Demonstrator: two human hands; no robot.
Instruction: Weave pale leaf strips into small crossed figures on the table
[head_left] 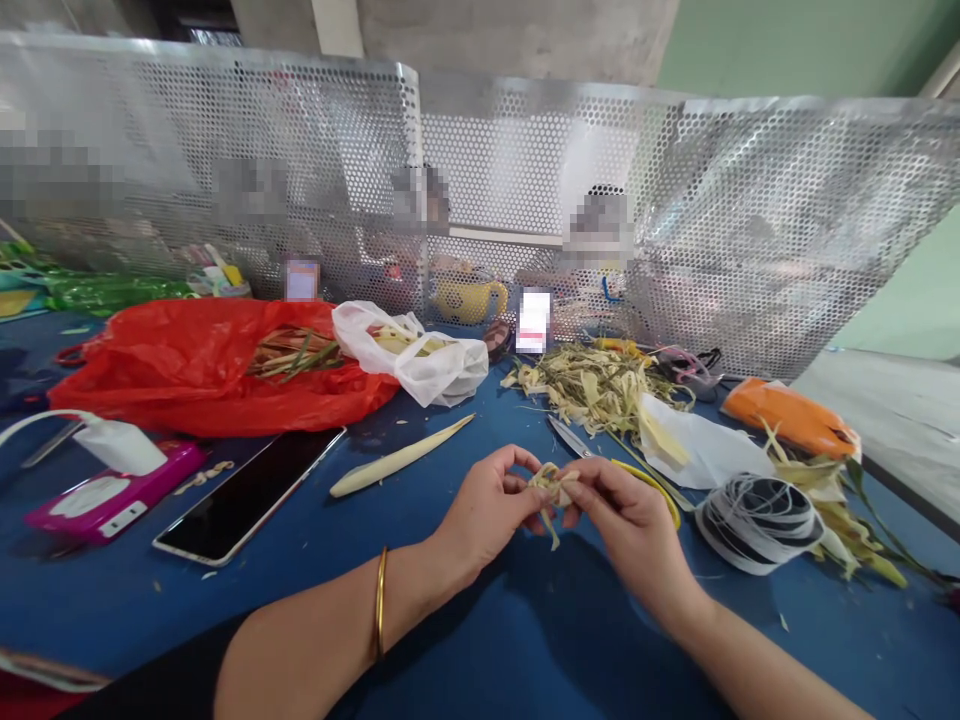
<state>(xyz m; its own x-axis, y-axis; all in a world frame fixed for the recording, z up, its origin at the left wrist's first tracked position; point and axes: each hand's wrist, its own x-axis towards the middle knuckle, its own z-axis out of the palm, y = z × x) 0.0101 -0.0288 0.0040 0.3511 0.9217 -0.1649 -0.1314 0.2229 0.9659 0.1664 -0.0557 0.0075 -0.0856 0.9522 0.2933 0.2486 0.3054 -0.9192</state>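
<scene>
Both hands meet over the blue table at the centre, pinching one small piece of pale, twisted husk (551, 488). My left hand (491, 505), with a gold bangle on its wrist, grips the piece from the left. On the other side my right hand (626, 510) has thumb and fingers closed on it. A short end of the husk hangs down between them. Behind the hands lie scissors (574, 438) with yellow handles, partly hidden by my right hand. A long pale husk strip (401, 458) rests to the left of the hands.
Left are a black phone (251, 490), a magenta power strip (116, 495) and a red bag (180, 360). A white bag (442, 365) and dried husks (592, 385) lie behind. A ribbon roll (759, 525) and an orange packet (791, 415) sit right. A perforated metal screen (510, 150) crosses the back.
</scene>
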